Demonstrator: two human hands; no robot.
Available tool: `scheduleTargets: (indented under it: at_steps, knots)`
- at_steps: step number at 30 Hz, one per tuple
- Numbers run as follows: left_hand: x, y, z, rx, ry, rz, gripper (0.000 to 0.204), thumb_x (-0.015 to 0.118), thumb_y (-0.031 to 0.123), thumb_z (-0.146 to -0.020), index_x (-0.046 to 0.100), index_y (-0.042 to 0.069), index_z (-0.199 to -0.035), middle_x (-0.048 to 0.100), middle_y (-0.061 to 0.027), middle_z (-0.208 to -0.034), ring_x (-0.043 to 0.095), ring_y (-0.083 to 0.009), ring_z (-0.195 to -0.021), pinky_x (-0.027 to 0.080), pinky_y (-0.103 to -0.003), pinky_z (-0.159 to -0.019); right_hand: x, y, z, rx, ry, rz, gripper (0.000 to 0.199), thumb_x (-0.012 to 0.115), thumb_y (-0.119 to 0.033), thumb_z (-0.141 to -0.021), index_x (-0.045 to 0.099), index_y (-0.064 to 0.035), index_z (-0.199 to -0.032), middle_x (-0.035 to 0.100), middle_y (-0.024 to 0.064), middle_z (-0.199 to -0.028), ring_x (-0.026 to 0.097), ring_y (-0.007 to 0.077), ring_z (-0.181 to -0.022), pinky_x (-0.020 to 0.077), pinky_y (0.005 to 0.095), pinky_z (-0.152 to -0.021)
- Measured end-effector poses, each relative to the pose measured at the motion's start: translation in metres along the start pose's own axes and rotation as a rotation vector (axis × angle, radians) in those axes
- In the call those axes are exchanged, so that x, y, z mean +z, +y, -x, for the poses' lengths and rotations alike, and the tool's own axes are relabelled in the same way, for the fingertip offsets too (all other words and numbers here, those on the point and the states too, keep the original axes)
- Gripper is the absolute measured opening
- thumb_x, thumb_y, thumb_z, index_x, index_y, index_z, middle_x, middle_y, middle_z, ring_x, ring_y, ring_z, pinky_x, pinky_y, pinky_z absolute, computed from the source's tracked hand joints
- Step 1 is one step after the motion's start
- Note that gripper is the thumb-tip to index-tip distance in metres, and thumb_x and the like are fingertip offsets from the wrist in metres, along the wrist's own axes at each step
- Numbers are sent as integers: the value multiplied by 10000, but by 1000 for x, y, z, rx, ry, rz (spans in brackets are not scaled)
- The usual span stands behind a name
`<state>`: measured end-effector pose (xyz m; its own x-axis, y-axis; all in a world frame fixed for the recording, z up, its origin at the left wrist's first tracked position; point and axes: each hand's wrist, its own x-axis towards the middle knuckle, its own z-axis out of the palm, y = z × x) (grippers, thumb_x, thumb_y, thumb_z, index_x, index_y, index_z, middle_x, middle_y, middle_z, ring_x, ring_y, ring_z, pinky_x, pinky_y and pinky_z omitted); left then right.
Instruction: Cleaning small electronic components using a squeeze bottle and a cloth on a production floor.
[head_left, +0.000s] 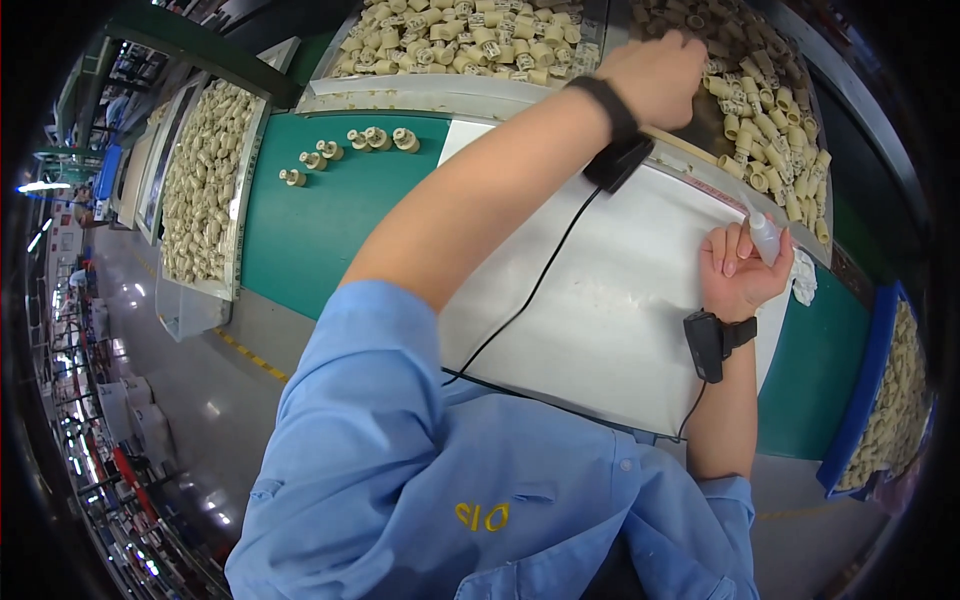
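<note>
My left hand (660,78) reaches over the near edge of a dark metal tray (716,125) at the upper right, back of the hand up. Its fingers curl down and look closed; whatever they may hold is hidden. Cream cylindrical plastic fittings (770,135) are heaped in that tray. To the right, my right hand (740,265) is turned palm up and wrapped around a small translucent squeeze bottle (765,238) with a pale tip. A crumpled white tissue (803,278) lies beside it. Several cream fittings with metal pins (376,138) stand in a loose row at the left of the bench.
A white sheet (600,310) covers part of the green bench (310,225). Another tray of cream fittings (460,40) stands at the far side. More parts fill a tray (210,180) on the left and a blue bin (855,400) on the right. Black cables run from both wrist devices.
</note>
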<state>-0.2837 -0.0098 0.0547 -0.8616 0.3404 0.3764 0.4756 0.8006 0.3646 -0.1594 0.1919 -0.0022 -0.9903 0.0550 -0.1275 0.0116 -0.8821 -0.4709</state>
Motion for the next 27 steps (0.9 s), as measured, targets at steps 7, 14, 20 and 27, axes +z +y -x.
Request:
scheduleTargets:
  at_steps: [7, 14, 20, 27]
  knots:
    - [-29, -17, 131, -23, -282, 741, 350, 782, 158, -859, 645, 51, -1162, 697, -105, -990, 719, -223, -915, 571, -363, -804, 5, 7, 2, 64, -114, 97, 374, 525, -406, -1012, 686, -70, -982, 419, 28, -570, 317, 134, -408, 267, 285, -418]
    - [-10, -44, 144, -73, -444, 1230, 308, 871, 108, -780, 707, 48, -1034, 699, -50, -840, 717, -145, -717, 564, -292, -615, -2, 8, 0, -32, -144, 285, 401, 570, -391, -996, 585, -1, -903, 438, 26, -616, 321, 118, -410, 283, 269, -431]
    - [1, -44, 143, -45, -501, 1310, 263, 835, 115, -783, 733, 62, -1019, 710, -49, -829, 707, -150, -657, 549, -286, -612, -3, 0, -6, 9, -121, 314, 409, 619, -362, -976, 494, 18, -892, 430, 20, -637, 319, 112, -409, 285, 256, -437]
    - [13, -41, 139, 44, -385, 1197, 280, 811, 127, -774, 746, 85, -1044, 730, -48, -847, 721, -186, -723, 561, -342, -649, 10, 7, 1, 24, -51, 458, 417, 630, -371, -972, 440, -24, -841, 428, 20, -651, 320, 106, -406, 299, 241, -447]
